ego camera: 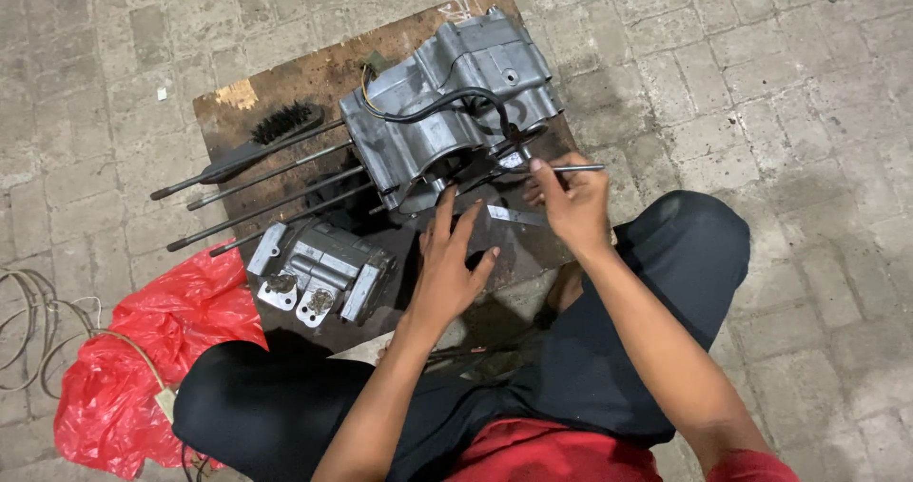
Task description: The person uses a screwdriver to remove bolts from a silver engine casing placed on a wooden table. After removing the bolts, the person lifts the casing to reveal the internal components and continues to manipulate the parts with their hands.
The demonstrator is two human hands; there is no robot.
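At frame centre, the right hand [569, 200] pinches a thin metal rod [576, 168] against the grey engine case [447, 102]; the left hand [447, 263], fingers spread, perhaps rests on the wooden board [314, 73].

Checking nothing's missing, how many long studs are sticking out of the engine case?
4 studs, side by side, run left from the engine case: top, second, third, and lowest, partly hidden.
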